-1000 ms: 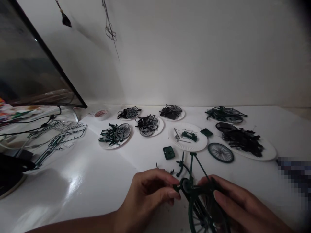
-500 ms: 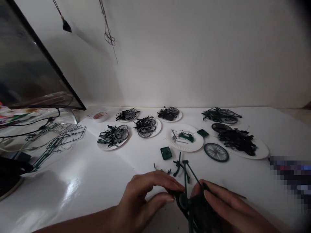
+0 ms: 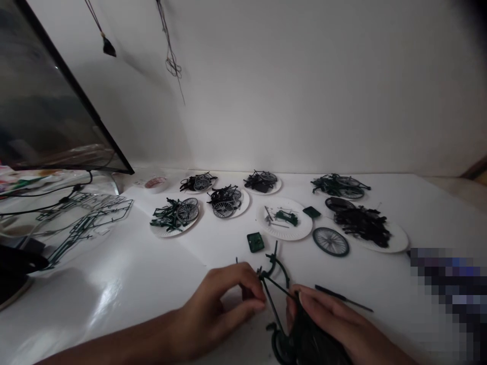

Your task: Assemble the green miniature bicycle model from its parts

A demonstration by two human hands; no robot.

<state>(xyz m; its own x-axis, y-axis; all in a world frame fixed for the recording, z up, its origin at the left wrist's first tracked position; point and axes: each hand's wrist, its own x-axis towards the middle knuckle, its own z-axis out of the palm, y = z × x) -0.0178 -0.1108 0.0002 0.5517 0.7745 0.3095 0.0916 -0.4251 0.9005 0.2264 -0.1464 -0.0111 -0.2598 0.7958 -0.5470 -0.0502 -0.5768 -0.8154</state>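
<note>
In my right hand [image 3: 331, 317] is a dark green model bicycle frame [image 3: 271, 299], gripped between thumb and fingers near its dark rear part at the bottom of the view. My left hand [image 3: 232, 304] is beside the frame's front tube, thumb and curled fingertips close together in a pinch. Whatever lies between those fingertips is too small or hidden to make out. Just beyond the hands, a curved green fork-like part [image 3: 280, 266] lies on the table. A thin dark screwdriver [image 3: 342, 297] rests beyond my right hand.
Paper plates [image 3: 262, 223] with small bicycle parts and assembled dark bicycles stand across the white table. A loose wheel [image 3: 331, 241] and a green basket-like piece [image 3: 255, 242] lie nearer. Parts sprues [image 3: 85, 223] and cables are at left, below a monitor [image 3: 57, 101].
My left hand has let go of the dark part low on the frame and moved up beside the front tube. The frame has tilted to the left in my right hand.
</note>
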